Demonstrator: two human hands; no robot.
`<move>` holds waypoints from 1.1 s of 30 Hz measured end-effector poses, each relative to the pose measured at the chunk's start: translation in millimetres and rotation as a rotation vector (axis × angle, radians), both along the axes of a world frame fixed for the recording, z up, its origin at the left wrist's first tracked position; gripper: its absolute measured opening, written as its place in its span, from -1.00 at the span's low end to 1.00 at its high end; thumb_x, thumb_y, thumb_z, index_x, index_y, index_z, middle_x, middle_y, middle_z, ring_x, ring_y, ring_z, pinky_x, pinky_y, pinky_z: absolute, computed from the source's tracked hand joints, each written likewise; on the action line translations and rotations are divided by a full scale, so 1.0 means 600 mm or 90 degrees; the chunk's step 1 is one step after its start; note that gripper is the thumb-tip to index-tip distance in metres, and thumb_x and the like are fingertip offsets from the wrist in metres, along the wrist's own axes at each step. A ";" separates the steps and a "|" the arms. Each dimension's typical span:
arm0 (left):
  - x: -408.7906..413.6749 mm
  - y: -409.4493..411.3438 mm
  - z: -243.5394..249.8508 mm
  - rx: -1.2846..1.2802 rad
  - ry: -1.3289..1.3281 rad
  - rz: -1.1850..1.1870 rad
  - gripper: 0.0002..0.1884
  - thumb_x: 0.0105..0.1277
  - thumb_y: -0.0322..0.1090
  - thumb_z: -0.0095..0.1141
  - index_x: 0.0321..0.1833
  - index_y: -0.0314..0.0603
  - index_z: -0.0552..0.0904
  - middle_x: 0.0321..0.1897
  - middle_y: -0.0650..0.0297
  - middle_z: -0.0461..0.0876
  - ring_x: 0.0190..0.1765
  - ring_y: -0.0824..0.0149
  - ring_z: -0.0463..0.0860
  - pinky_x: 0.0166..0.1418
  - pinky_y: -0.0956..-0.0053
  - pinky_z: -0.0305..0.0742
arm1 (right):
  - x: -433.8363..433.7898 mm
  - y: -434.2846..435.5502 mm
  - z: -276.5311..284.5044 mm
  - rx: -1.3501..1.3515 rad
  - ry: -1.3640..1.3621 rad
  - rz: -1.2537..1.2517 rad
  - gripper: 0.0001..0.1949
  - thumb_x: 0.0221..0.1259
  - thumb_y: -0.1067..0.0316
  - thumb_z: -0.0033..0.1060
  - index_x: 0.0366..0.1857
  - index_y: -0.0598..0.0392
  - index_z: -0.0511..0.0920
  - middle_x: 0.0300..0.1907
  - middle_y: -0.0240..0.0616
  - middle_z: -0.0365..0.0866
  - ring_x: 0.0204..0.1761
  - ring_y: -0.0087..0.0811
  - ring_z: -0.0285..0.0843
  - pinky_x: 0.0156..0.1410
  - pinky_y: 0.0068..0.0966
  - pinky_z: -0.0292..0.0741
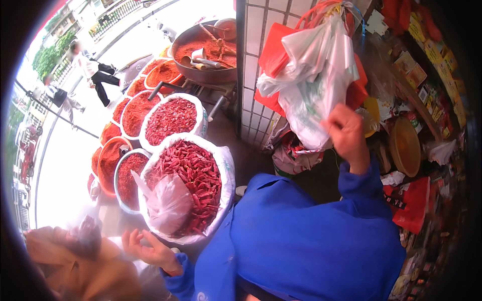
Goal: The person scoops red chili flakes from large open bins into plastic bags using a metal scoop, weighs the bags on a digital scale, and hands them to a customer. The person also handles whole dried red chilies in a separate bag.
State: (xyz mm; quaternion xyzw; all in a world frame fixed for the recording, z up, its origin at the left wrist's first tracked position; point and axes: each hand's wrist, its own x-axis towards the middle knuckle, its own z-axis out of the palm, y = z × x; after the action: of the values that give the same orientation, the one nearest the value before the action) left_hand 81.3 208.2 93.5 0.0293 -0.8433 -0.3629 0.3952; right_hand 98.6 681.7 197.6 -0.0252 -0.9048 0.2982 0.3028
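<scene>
My right hand [344,131], its fingers bent, is at the lower edge of a bunch of white plastic bags [316,75] hanging by the tiled pillar; whether it grips one cannot be told. Red bags [278,47] hang with them. My left hand [150,250] is held out at the lower left with its fingers apart, just below a large lined sack of dried red chilies [201,171]. A thin, knotted-looking plastic bag [171,205] rests on the chilies.
Tubs of ground chili [140,113] and a sack of chili flakes [171,120] stand beyond. A wide metal pan [205,49] holds red powder and scoops. A person in tan [86,267] is close at lower left; people walk outside. Packets and a yellowish bowl [404,146] are at right.
</scene>
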 end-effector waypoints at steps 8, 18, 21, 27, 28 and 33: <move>0.003 0.134 0.054 0.714 -0.405 -0.681 -0.49 0.49 -0.04 -0.07 0.29 -0.33 0.37 0.16 0.00 0.50 0.21 0.09 0.52 0.23 0.24 0.46 | -0.068 -0.208 -0.065 -0.091 -0.035 0.600 -0.84 0.04 0.47 0.37 -0.53 0.16 0.51 -0.31 -0.16 0.52 -0.37 -0.17 0.54 -0.30 -0.33 0.44; 0.020 0.080 -0.017 0.765 -0.236 -0.422 -0.80 0.40 -0.52 0.10 0.05 -0.32 0.59 -0.16 0.36 0.66 -0.15 0.57 0.57 -0.01 0.69 0.44 | -0.148 -0.298 -0.110 -0.423 -0.429 0.859 -0.91 0.28 0.48 0.17 -0.29 0.28 0.61 -0.35 -0.20 0.68 -0.33 -0.39 0.65 -0.16 -0.51 0.54; 0.066 0.043 0.005 0.714 -0.169 -0.325 -0.81 0.41 -0.48 0.12 0.04 -0.34 0.59 -0.20 0.37 0.64 -0.20 0.60 0.53 -0.08 0.72 0.39 | -0.168 -0.328 -0.086 -0.589 -0.511 0.745 -0.88 0.35 0.49 0.05 -0.33 0.26 0.59 -0.39 -0.28 0.62 -0.37 -0.54 0.53 -0.23 -0.64 0.46; 0.169 0.012 0.037 0.535 -0.104 -0.075 -0.82 0.41 -0.46 0.14 0.01 -0.35 0.58 -0.24 0.39 0.60 -0.19 0.59 0.50 -0.07 0.69 0.38 | -0.210 -0.425 -0.086 -0.498 -0.466 1.038 -0.63 0.51 0.27 -0.17 -0.37 0.30 0.61 -0.31 -0.17 0.61 -0.23 -0.42 0.51 -0.05 -0.50 0.43; 0.181 0.014 0.045 0.505 -0.095 -0.012 -0.83 0.39 -0.48 0.14 -0.01 -0.36 0.57 -0.27 0.39 0.58 -0.23 0.57 0.47 -0.10 0.69 0.36 | -0.205 -0.451 -0.086 -0.438 -0.466 1.095 -0.62 0.49 0.22 -0.13 -0.33 0.30 0.63 -0.29 -0.17 0.63 -0.22 -0.41 0.52 -0.04 -0.49 0.44; 0.248 0.012 0.035 0.249 -0.067 0.164 -0.85 0.35 -0.55 0.13 -0.05 -0.37 0.57 -0.35 0.32 0.53 -0.29 0.51 0.46 -0.18 0.67 0.35 | -0.132 -0.561 -0.126 -0.427 -0.885 1.130 -0.63 0.46 0.09 0.06 -0.05 0.24 0.61 -0.19 -0.46 0.53 -0.19 -0.68 0.36 -0.13 -0.59 0.35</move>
State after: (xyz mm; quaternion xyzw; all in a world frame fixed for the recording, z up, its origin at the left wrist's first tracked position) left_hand 229.8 215.1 114.4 0.2317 -0.7655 -0.4641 0.3808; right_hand 19.2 345.2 122.2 0.3780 -0.4524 0.5499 -0.5917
